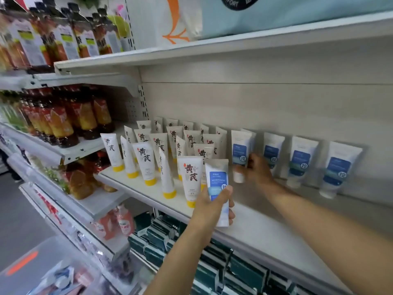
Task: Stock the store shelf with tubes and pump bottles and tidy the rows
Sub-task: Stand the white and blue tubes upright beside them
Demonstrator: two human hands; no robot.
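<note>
Smooth plastic on the blue tube [219, 188], a soft sheen down its white body, printed label matt. The yellow-capped tubes [146, 160] show the same satiny plastic (caps glossier). The shelf [265, 231] looks like painted metal, matt white, and the back panel [255, 99] carries a pale wood-grain finish. Far left, amber bottles [61, 124] gleam, clear and glossy, with paper-like labels.
</note>
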